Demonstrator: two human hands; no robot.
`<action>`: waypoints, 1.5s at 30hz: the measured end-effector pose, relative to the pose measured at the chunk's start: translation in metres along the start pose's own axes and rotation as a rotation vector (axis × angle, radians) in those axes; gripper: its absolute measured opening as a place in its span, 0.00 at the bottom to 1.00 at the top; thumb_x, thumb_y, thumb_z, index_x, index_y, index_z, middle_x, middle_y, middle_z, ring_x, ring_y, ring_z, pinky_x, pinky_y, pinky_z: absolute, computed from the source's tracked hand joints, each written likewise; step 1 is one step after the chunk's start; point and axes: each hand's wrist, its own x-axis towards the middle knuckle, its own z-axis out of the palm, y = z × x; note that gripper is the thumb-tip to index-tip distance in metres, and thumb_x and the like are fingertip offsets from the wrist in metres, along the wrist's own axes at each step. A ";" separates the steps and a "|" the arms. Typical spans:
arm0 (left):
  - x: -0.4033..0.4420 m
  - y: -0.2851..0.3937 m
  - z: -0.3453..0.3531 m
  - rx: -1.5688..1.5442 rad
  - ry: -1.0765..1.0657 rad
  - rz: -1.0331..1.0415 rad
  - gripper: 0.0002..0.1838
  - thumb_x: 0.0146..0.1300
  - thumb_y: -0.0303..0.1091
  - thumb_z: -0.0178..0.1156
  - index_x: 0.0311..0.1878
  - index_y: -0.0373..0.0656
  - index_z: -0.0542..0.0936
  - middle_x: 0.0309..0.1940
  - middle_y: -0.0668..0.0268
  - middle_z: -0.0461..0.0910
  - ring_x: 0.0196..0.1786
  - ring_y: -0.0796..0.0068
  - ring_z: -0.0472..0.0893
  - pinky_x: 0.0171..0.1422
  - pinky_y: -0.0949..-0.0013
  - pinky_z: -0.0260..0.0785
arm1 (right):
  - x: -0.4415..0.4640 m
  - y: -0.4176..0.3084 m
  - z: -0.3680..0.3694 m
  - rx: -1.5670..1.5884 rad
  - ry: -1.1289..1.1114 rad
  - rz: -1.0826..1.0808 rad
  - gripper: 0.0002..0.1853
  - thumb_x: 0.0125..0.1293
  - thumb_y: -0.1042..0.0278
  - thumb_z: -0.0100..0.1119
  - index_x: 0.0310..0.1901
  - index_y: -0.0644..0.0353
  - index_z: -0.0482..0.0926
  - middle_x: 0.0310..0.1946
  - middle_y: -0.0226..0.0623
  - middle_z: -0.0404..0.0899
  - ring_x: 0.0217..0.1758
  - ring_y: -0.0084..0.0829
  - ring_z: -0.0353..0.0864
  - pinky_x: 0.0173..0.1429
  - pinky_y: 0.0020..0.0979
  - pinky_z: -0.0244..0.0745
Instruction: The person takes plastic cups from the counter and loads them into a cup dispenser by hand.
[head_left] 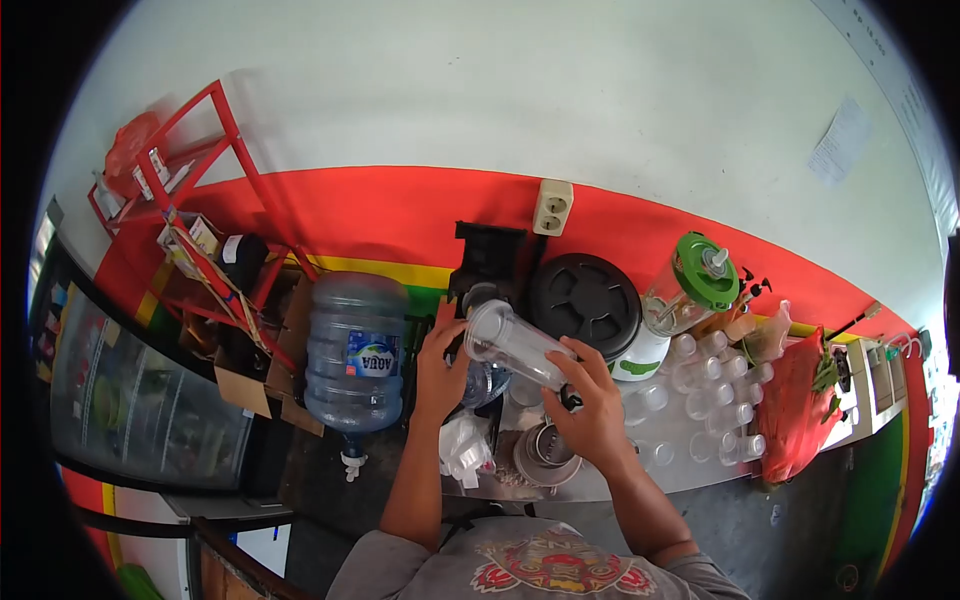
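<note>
A clear cylindrical container [517,345] is tilted between my two hands, above the metal counter. My right hand [588,405] is wrapped round its lower right end, where a small black part shows. At its upper left end is my left hand [441,360], raised beside a dark round piece [480,296]; its fingers are partly hidden, so its hold is unclear. Below the container, a round metal piece [548,445] stands on the counter, with a clear plastic bag [465,448] to its left.
A large water bottle [357,350] stands left, beside a red rack [240,150]. Behind my hands is a black-lidded container [585,308]. To the right are a green-lidded dispenser [705,272], several clear cups [712,395] and a red bag [793,415].
</note>
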 end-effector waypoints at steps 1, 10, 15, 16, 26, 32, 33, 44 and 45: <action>-0.002 -0.003 0.001 0.005 0.001 0.002 0.13 0.70 0.25 0.67 0.55 0.36 0.87 0.58 0.52 0.86 0.63 0.49 0.83 0.70 0.55 0.73 | 0.005 -0.005 0.004 -0.061 -0.014 0.010 0.28 0.61 0.79 0.72 0.65 0.56 0.84 0.69 0.53 0.76 0.54 0.43 0.85 0.51 0.38 0.85; -0.005 -0.015 0.008 -0.016 0.041 -0.009 0.18 0.72 0.22 0.60 0.64 0.37 0.83 0.62 0.50 0.85 0.67 0.50 0.82 0.72 0.55 0.72 | 0.016 -0.021 0.042 -0.321 0.029 -0.121 0.30 0.62 0.79 0.68 0.67 0.50 0.83 0.68 0.50 0.75 0.49 0.46 0.84 0.53 0.45 0.84; -0.003 0.000 0.000 -0.168 0.007 -0.133 0.27 0.71 0.17 0.56 0.74 0.36 0.73 0.64 0.52 0.83 0.69 0.57 0.81 0.75 0.58 0.69 | 0.025 -0.019 0.061 -0.351 -0.001 -0.102 0.30 0.62 0.80 0.67 0.68 0.49 0.83 0.68 0.50 0.74 0.51 0.48 0.82 0.55 0.46 0.84; -0.002 -0.002 -0.001 -0.191 -0.009 -0.146 0.28 0.71 0.17 0.55 0.75 0.36 0.72 0.65 0.52 0.83 0.70 0.59 0.81 0.76 0.59 0.68 | 0.029 -0.019 0.063 -0.349 -0.003 -0.119 0.30 0.62 0.80 0.67 0.68 0.49 0.82 0.68 0.50 0.74 0.52 0.48 0.81 0.57 0.46 0.83; -0.004 -0.014 0.002 -0.111 -0.021 -0.147 0.24 0.76 0.24 0.56 0.73 0.33 0.72 0.67 0.44 0.80 0.71 0.49 0.81 0.77 0.55 0.69 | 0.046 -0.010 0.077 -0.312 -0.032 -0.089 0.32 0.61 0.78 0.72 0.68 0.50 0.80 0.68 0.51 0.75 0.61 0.54 0.83 0.60 0.49 0.84; -0.013 -0.005 -0.005 -0.009 -0.070 -0.185 0.23 0.83 0.34 0.55 0.74 0.31 0.71 0.69 0.40 0.78 0.73 0.43 0.78 0.78 0.53 0.68 | 0.078 0.015 0.104 -0.405 -0.069 -0.202 0.32 0.58 0.78 0.72 0.66 0.54 0.77 0.56 0.46 0.79 0.52 0.52 0.86 0.51 0.44 0.88; -0.016 -0.007 -0.004 -0.003 -0.059 -0.158 0.24 0.84 0.36 0.54 0.74 0.31 0.71 0.70 0.40 0.78 0.74 0.42 0.78 0.78 0.53 0.68 | 0.083 0.017 0.108 -0.473 -0.092 -0.231 0.30 0.57 0.77 0.73 0.63 0.55 0.78 0.54 0.45 0.80 0.52 0.51 0.86 0.50 0.43 0.88; -0.018 -0.010 -0.003 -0.119 -0.098 -0.258 0.23 0.88 0.37 0.45 0.78 0.37 0.70 0.72 0.45 0.77 0.76 0.47 0.77 0.78 0.55 0.66 | 0.094 0.011 0.133 -0.652 -0.281 -0.170 0.23 0.58 0.72 0.74 0.55 0.61 0.79 0.49 0.50 0.82 0.48 0.49 0.91 0.43 0.43 0.90; -0.019 -0.012 -0.002 -0.117 -0.110 -0.259 0.23 0.88 0.37 0.45 0.78 0.37 0.70 0.72 0.45 0.77 0.76 0.47 0.77 0.78 0.55 0.66 | 0.093 0.012 0.136 -0.630 -0.249 -0.125 0.23 0.59 0.71 0.74 0.55 0.62 0.79 0.48 0.51 0.82 0.46 0.49 0.92 0.42 0.42 0.90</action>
